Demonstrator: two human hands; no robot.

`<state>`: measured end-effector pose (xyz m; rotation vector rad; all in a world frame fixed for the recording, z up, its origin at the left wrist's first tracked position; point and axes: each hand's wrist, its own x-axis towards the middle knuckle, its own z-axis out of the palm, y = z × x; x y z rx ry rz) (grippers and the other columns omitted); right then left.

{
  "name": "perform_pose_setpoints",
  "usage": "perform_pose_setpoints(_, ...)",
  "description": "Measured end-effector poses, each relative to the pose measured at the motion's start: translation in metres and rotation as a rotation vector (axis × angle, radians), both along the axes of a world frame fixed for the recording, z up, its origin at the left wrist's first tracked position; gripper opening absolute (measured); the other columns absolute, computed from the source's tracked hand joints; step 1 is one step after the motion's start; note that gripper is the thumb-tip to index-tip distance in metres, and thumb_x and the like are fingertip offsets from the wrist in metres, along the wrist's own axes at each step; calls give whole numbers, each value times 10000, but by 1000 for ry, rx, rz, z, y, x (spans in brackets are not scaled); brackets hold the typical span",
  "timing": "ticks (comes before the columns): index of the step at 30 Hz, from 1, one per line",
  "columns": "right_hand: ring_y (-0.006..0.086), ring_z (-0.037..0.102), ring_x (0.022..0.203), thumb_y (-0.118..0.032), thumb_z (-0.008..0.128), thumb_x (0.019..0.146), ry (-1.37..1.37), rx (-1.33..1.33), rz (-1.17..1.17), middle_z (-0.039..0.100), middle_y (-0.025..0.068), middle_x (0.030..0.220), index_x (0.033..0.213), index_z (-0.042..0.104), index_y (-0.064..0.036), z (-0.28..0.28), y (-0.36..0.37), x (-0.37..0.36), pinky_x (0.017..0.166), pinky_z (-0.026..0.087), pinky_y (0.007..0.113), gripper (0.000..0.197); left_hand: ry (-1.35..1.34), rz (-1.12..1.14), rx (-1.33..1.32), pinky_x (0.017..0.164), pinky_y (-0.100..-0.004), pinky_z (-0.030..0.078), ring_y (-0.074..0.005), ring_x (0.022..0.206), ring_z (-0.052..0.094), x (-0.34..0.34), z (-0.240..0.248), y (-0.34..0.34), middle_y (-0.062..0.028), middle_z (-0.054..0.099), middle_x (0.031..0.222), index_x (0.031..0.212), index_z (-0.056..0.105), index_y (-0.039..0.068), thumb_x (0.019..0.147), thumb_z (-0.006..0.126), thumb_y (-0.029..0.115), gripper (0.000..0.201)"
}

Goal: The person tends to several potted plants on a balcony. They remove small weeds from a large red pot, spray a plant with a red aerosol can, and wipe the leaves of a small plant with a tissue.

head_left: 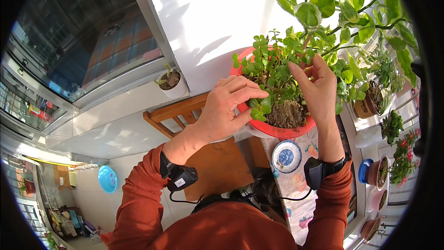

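Note:
A red round pot (pixel 283 132) holds a bushy plant with small round green leaves (pixel 277 67) and bare brown soil (pixel 287 114) at its near side. My left hand (pixel 230 104) is at the pot's left rim, its thumb and index finger curled around a low leafy sprig (pixel 261 109). Over the right side of the pot, my right hand (pixel 319 85) reaches into the foliage. Its thumb stands apart from the bent fingers, and leaves partly hide the fingertips. I see nothing held between them.
Close behind the pot on the right rises a tall plant with variegated leaves (pixel 351 9). A blue-and-white plate (pixel 286 157) lies on the patterned tablecloth (pixel 300 203). A wooden chair (pixel 222 166) stands left of the table. A small white pot (pixel 175 90) sits on the ledge.

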<state>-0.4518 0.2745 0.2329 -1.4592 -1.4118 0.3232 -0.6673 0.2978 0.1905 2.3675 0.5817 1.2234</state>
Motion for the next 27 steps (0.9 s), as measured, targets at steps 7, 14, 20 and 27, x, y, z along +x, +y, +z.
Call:
perform_pose_setpoints(7,63,530,609,-165,731,827,88,23,112,632,43,778,1077,617,14,-4,6,-7,512,412,226,328,-16,5,80,809,-373,440,-255,870,583,5,3,2,-41,636,969,1002,659,78,665,696,6,346)
perform_pose_setpoints(14,86,599,688,-163,714,849,159,-40,111,660,62,888,1077,600,14,1,19,-18,555,467,212,310,-139,33,-225,788,-277,453,-147,847,562,16,18,42,-59,604,897,1013,635,-6,816,695,60,216)
perform_pose_setpoints(20,101,639,781,-104,630,889,263,-98,201,667,50,944,1082,602,17,-3,23,-19,636,496,217,230,-141,-21,-337,680,-262,457,-99,758,548,22,24,53,-32,591,874,1005,626,-20,812,726,94,245)
perform_pose_setpoints(27,110,593,905,-74,645,802,63,-57,247,594,72,1141,1188,566,9,-8,8,-24,718,485,244,403,-125,19,-416,633,-256,457,-85,714,549,27,34,53,-29,584,860,999,622,1,791,766,159,298)
